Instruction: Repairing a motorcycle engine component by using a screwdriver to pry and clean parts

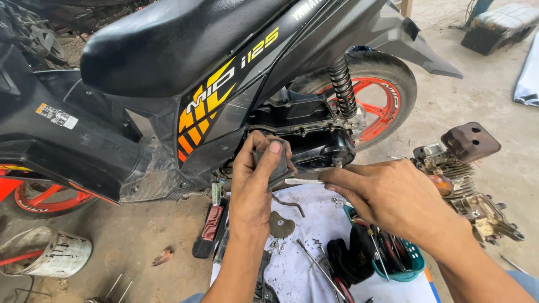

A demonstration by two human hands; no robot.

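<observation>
My left hand (255,179): fingers gripping small dark grey block (268,163) at black scooter engine case (314,143). My right hand (387,196): fingers pinching thin silver metal tool (303,181).

white bucket (48,252) left; teal basket (412,264) on sheet | bare engine (466,174) right; orange rear wheel (373,92)

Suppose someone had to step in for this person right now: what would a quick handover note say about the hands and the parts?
Left hand: gripping a small dark part held up against the scooter's engine side.
Right hand: pinching a thin silvery metal tool whose tip points at that part.
Nearby: white sheet on the ground with loose screws and a flat gasket-like piece; teal basket of tools; a separate engine to the right.
Done: engine side cover looks removed. Left: the dark part is in hand, not yet set down.
</observation>
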